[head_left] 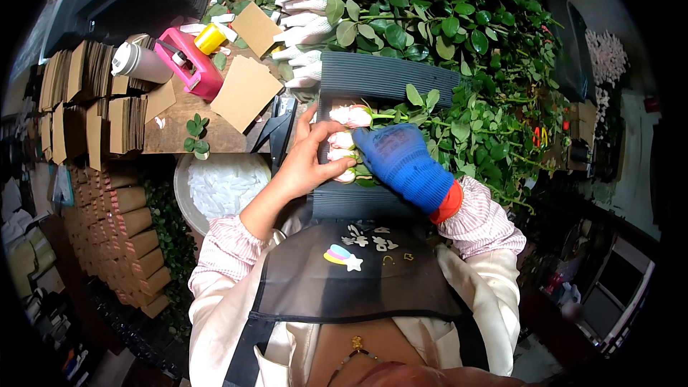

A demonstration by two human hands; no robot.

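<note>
Several pale pink roses lie side by side on a dark ribbed sheet, heads toward the left and leafy stems to the right. From the left, my bare left hand grips the row of blooms, its thumb at the nearest head and its fingers by the farther ones. My right hand, in a blue glove, closes on a rose just below its head; its fingertips are partly hidden. A ribbed flap of the same dark material stands beyond the roses.
White-netted blooms and dense green stems fill the far side. Cardboard pieces, a pink holder, a white bottle and black scissors are left. A tub of white sleeves stands below the table edge.
</note>
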